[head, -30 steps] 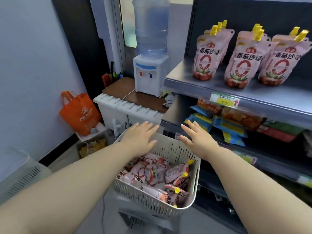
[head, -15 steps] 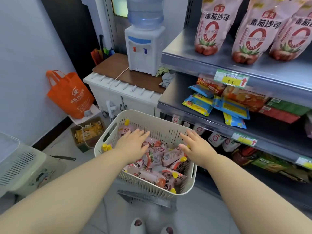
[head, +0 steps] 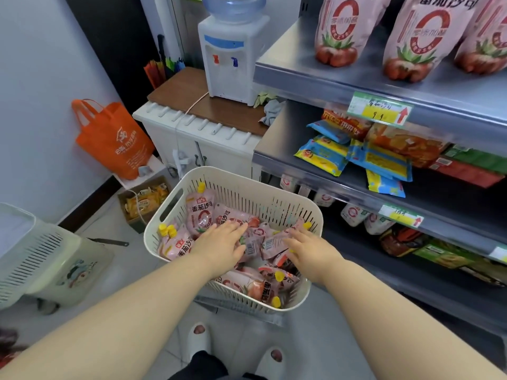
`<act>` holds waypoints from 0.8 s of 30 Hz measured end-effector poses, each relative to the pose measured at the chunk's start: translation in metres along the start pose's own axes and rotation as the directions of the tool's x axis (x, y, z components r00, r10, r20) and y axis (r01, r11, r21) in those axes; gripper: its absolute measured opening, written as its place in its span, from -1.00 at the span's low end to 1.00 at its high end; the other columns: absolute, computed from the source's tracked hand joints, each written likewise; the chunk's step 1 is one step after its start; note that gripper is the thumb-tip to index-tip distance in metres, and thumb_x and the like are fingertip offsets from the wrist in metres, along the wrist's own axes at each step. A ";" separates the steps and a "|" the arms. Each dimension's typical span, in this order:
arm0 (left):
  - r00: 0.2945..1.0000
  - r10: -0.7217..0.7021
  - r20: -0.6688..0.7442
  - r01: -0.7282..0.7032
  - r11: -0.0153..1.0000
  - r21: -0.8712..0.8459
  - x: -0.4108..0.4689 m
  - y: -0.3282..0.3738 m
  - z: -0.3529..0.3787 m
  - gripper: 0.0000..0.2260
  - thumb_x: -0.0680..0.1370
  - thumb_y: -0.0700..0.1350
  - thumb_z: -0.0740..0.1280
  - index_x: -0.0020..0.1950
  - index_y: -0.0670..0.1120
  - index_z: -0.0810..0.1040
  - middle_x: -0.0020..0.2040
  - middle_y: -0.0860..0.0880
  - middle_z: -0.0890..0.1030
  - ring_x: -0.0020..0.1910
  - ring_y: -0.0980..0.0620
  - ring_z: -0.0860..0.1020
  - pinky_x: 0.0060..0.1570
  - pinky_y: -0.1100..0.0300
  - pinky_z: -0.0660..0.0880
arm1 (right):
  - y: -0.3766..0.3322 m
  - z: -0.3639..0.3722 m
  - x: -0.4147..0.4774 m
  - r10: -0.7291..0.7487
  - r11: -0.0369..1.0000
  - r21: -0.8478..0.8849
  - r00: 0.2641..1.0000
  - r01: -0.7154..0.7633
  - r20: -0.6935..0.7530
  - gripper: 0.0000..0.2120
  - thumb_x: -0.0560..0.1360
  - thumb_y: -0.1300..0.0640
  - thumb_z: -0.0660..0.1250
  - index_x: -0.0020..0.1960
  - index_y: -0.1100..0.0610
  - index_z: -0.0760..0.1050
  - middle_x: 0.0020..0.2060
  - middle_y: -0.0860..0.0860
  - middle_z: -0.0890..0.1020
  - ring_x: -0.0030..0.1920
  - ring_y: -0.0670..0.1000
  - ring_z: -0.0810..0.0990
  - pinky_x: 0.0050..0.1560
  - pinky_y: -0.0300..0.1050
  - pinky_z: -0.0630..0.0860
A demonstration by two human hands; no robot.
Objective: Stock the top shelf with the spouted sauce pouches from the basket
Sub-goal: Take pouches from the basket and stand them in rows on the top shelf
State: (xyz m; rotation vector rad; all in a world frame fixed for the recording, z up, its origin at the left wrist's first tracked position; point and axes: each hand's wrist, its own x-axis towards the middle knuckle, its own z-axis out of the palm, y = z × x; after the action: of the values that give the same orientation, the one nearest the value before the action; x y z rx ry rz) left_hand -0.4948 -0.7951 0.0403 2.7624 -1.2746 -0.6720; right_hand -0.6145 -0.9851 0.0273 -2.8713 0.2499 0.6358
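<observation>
1. At your upper right, the top shelf [head: 301,69] carries upright tomato sauce pouches [head: 340,28] near its front edge, and a yellow price tag [head: 381,108] hangs on that edge.
2. Below it, the white slotted basket [head: 247,176] sits in front of you, just beside the lower shelves [head: 274,157].
3. Spouted sauce pouches [head: 201,215] fill the basket in a loose heap, with yellow caps showing at its left edge and near corner.
4. Your left hand [head: 222,244] lies flat on the heap near the basket's middle, fingers straight, gripping nothing.
5. Your right hand [head: 310,248] reaches over the pouches by the right edge, fingers extended and touching them, nothing grasped.
</observation>
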 end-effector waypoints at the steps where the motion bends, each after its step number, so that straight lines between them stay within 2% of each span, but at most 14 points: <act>1: 1.000 0.007 0.006 -0.007 1.000 -0.007 0.002 0.000 0.001 -0.50 0.64 0.07 0.03 0.56 0.03 -0.01 0.57 0.01 0.06 0.54 0.05 0.01 0.49 0.07 -0.06 | 0.000 0.001 0.000 -0.005 0.998 -0.058 1.000 0.006 0.010 -0.56 0.62 0.03 0.06 0.48 0.08 0.23 0.49 0.06 0.23 0.50 0.11 0.12 0.49 0.00 0.09; 3: 1.000 0.025 0.018 -0.025 1.000 -0.018 0.008 -0.001 0.004 -0.50 0.64 0.06 0.03 0.56 0.02 0.00 0.56 0.01 0.07 0.54 0.05 0.02 0.50 0.06 -0.05 | -0.002 0.002 0.003 0.005 0.986 -0.165 0.999 0.003 0.046 -0.60 0.58 0.07 0.14 0.39 0.10 0.36 0.38 0.04 0.41 0.38 0.12 0.33 0.38 -0.01 0.26; 6: 0.998 0.061 0.034 -0.060 0.997 -0.040 0.018 -0.008 0.006 -0.49 0.63 0.06 0.05 0.56 0.02 0.01 0.56 0.01 0.09 0.53 0.04 0.05 0.50 0.06 -0.04 | -0.007 0.003 0.010 0.068 0.968 -0.247 0.992 -0.039 0.110 -0.59 0.49 0.19 0.26 0.34 0.08 0.42 0.30 0.03 0.48 0.25 0.12 0.46 0.20 -0.04 0.39; 10: 0.988 0.136 0.076 -0.132 0.990 -0.053 0.033 -0.027 0.008 -0.50 0.63 0.05 0.06 0.55 0.02 0.03 0.55 0.01 0.12 0.53 0.04 0.08 0.49 0.07 -0.03 | -0.016 0.002 0.020 0.179 0.960 -0.240 0.976 -0.145 0.128 -0.55 0.46 0.28 0.27 0.34 0.09 0.40 0.21 0.07 0.52 0.15 0.15 0.53 0.07 -0.03 0.46; 13: 0.979 0.182 0.094 -0.174 0.981 -0.087 0.044 -0.045 0.009 -0.51 0.63 0.03 0.09 0.55 0.02 0.08 0.54 0.00 0.16 0.51 0.01 0.14 0.47 0.08 0.04 | -0.026 0.000 0.029 0.259 0.952 -0.211 0.952 -0.222 0.164 -0.58 0.46 0.36 0.25 0.30 0.18 0.41 0.19 0.12 0.51 0.11 0.18 0.56 0.02 0.01 0.50; 17: 0.965 0.229 0.125 -0.207 0.964 -0.169 0.056 -0.063 0.005 -0.53 0.62 -0.03 0.13 0.53 0.00 0.13 0.52 -0.01 0.21 0.48 -0.02 0.21 0.44 0.11 0.14 | -0.040 -0.005 0.046 0.310 0.947 -0.157 0.923 -0.279 0.227 -0.61 0.46 0.44 0.20 0.27 0.28 0.43 0.22 0.19 0.49 0.14 0.20 0.54 0.07 0.02 0.50; 21: 0.944 0.276 0.183 -0.224 0.939 -0.263 0.070 -0.069 0.001 -0.52 0.61 -0.03 0.18 0.52 0.00 0.18 0.51 -0.02 0.26 0.47 0.02 0.24 0.42 0.15 0.17 | -0.058 -0.021 0.060 0.266 0.964 -0.035 0.962 -0.264 0.066 -0.50 0.47 0.40 0.19 0.39 0.16 0.33 0.22 0.17 0.44 0.22 0.20 0.45 0.18 0.01 0.44; 24: 0.917 0.313 0.247 -0.162 0.859 -0.486 0.076 -0.067 -0.003 -0.47 0.56 0.00 0.26 0.51 0.06 0.20 0.47 0.02 0.32 0.42 0.01 0.33 0.35 0.15 0.27 | -0.068 -0.039 0.070 0.317 0.946 0.120 0.940 -0.303 -0.124 -0.63 0.48 0.33 0.21 0.28 0.14 0.41 0.12 0.13 0.47 0.14 0.17 0.48 0.08 -0.07 0.42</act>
State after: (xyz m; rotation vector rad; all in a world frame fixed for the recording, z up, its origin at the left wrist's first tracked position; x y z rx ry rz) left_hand -0.4019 -0.8067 0.0013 2.1290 -1.2737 -1.2478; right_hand -0.5227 -0.9361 0.0419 -2.8055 0.7464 0.4517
